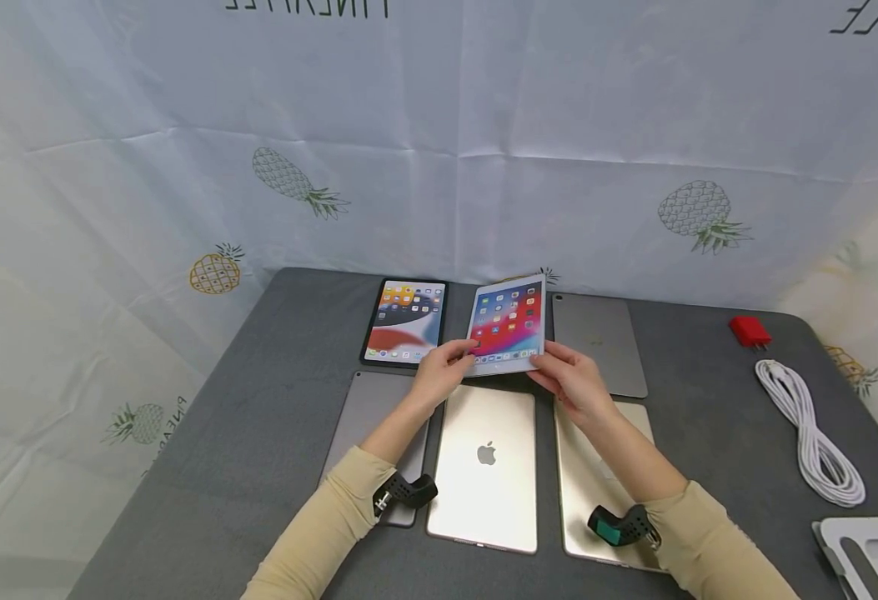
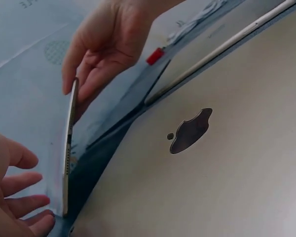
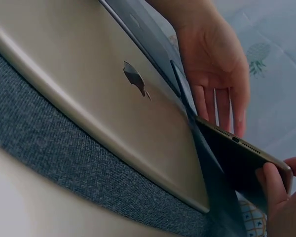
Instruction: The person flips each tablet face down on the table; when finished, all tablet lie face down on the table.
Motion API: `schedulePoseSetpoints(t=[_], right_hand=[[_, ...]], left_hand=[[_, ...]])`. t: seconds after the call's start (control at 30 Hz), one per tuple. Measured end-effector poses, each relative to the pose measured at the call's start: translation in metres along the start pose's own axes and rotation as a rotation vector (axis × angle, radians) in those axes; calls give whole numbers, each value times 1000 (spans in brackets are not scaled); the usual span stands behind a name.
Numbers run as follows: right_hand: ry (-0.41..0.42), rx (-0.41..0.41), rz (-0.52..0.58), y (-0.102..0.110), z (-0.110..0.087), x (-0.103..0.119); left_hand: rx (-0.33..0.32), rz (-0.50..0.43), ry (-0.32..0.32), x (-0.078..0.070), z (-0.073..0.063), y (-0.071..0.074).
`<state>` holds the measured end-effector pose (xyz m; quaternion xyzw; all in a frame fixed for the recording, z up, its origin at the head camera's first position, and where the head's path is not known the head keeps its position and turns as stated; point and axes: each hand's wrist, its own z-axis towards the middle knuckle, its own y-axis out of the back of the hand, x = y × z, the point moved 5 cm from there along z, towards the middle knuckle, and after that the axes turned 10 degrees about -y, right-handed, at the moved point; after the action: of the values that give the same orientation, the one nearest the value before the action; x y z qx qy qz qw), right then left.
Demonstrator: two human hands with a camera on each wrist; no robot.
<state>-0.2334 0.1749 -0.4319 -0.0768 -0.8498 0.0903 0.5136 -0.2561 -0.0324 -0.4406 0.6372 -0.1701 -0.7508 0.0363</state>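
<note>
A white-framed tablet (image 1: pixel 509 321) with its screen lit is tilted up at the back middle of the table. My right hand (image 1: pixel 569 375) pinches its lower right corner, thumb on the front and fingers behind. At the lower left corner is my left hand (image 1: pixel 444 367); in the left wrist view its fingers (image 2: pixel 27 205) are loosely spread beside the tablet's edge (image 2: pixel 68 148). Just below lies a gold tablet (image 1: pixel 484 500), face down with an apple logo. A black-framed tablet (image 1: pixel 406 321) with a lit screen lies to the left, a grey tablet (image 1: pixel 599 342) face down to the right.
Another grey tablet (image 1: pixel 356 417) lies partly under my left forearm, another gold tablet (image 1: pixel 584 500) under my right. Along the right side are a red plug adapter (image 1: pixel 750 331), a coiled white cable (image 1: pixel 814 442) and a white stand (image 1: pixel 877 550). A pineapple-print curtain (image 1: pixel 484 208) hangs behind.
</note>
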Motion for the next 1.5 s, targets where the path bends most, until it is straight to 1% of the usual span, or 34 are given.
schedulePoseSetpoints(t=[0.13, 0.23, 0.37, 0.43, 0.53, 0.6, 0.73, 0.8, 0.87, 0.97, 1.03, 1.17, 1.23, 1.3, 1.37, 1.43, 1.5], right_hand=[[18, -18, -58, -2, -3, 4], [31, -31, -98, -4, -5, 7], [52, -36, -138, -9, -8, 10], [62, -25, -148, -12, -9, 11], [72, -2, -159, -17, -10, 12], [75, 10, -166, -18, -11, 12], [80, 30, -164, -19, -11, 12], [83, 42, -158, -20, -11, 13], [90, 58, -159, -21, -12, 14], [101, 73, -149, -23, -12, 16], [107, 79, -145, -24, -12, 16], [94, 95, -131, -23, -10, 10], [79, 106, -134, -23, -8, 5], [67, 116, -140, -23, -6, 0], [61, 122, -150, -23, -5, -3], [60, 128, -152, -23, -4, -5], [59, 134, -145, -24, -4, -7]], left_hand=[[49, 194, -202, -17, -1, -8], [98, 349, -338, -30, -3, -15], [132, 577, -453, -41, -4, -25], [134, 670, -506, -44, -5, -29], [121, 755, -582, -47, -6, -33], [105, 788, -631, -49, -7, -34], [86, 808, -703, -51, -8, -34], [72, 795, -729, -52, -9, -33], [44, 775, -751, -52, -10, -32], [-15, 747, -789, -54, -11, -28], [-61, 745, -812, -54, -11, -25], [-159, 737, -838, -56, -11, -18], [-207, 714, -844, -57, -11, -14], [-246, 657, -849, -58, -12, -11], [-281, 592, -838, -58, -11, -8], [-315, 508, -808, -57, -10, -5], [-351, 414, -752, -56, -8, -2]])
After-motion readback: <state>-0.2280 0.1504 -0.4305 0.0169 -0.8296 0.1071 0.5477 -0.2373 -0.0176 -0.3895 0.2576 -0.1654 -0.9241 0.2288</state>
